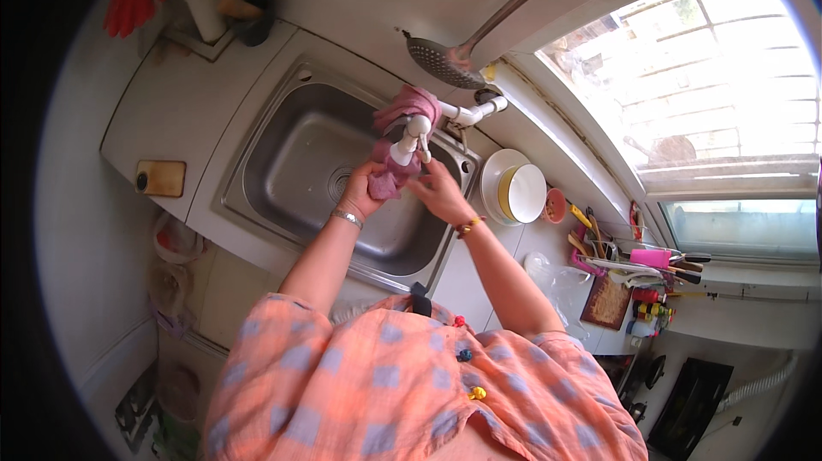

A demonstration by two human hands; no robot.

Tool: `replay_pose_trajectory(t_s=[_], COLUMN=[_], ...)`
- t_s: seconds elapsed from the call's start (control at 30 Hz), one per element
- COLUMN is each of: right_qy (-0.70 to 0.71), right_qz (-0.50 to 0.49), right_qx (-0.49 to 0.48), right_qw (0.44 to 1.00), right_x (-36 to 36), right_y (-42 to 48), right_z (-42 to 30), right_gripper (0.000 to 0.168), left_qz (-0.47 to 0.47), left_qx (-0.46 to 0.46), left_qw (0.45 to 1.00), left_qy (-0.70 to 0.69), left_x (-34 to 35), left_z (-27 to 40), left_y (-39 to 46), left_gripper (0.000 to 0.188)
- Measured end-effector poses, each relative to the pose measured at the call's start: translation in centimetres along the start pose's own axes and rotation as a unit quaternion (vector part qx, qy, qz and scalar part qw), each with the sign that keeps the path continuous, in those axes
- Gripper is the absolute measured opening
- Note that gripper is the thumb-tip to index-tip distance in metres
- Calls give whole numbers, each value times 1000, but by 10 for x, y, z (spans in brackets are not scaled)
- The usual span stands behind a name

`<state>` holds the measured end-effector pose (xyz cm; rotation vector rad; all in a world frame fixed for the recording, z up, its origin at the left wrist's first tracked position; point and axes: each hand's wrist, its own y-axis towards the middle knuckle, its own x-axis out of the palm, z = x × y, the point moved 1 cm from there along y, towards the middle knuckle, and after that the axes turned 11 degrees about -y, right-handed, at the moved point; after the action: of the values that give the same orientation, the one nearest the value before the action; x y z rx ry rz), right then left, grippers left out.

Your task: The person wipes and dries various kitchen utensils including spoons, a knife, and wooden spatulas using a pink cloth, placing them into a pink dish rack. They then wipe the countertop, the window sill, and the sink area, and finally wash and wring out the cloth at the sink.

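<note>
Over the steel sink (289, 133), my left hand (361, 192) grips a bunched pink cloth (387, 182) below the spout of a white tap (411, 140). My right hand (444, 193) is just right of the cloth, its fingertips up by the small tap handle (424, 151). Whether those fingers grip the handle or only touch it is unclear. Another pink cloth (408, 106) is wrapped around the tap's neck; whether it joins the lower one is hidden behind the tap. No water stream can be made out.
Stacked bowls (526, 193) and a plate stand right of the sink, beside a small pink bowl (553, 205). A skimmer (443, 63) hangs behind the tap. A phone (160, 178) lies on the left counter. Farther right are a utensil rack (648, 262) and a cutting board (603, 302).
</note>
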<state>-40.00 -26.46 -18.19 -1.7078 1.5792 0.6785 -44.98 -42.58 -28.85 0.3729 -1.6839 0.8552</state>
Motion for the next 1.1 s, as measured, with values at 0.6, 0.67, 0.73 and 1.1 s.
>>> replay_pose_trajectory(t_s=[0.6,0.67,0.73,1.1], right_qy=[-25,-76,-151,-9], right_qz=[88,57,110,-35], right_qx=[-16,48,9,44], right_qw=[996,994,982,998], right_x=[76,58,52,51], right_y=[16,27,30,33], right_z=[-39,-32,-21,-31], right_gripper=[29,27,27,40], left_qz=[7,-92,-63,-49], left_qx=[-42,-90,-107,-134], left_qw=[996,990,965,961], left_qy=[-75,-61,-231,-236], left_x=[-2,0,-8,-26], left_z=[-31,-36,-33,-37], left_y=[4,4,5,10], left_gripper=[50,47,48,46])
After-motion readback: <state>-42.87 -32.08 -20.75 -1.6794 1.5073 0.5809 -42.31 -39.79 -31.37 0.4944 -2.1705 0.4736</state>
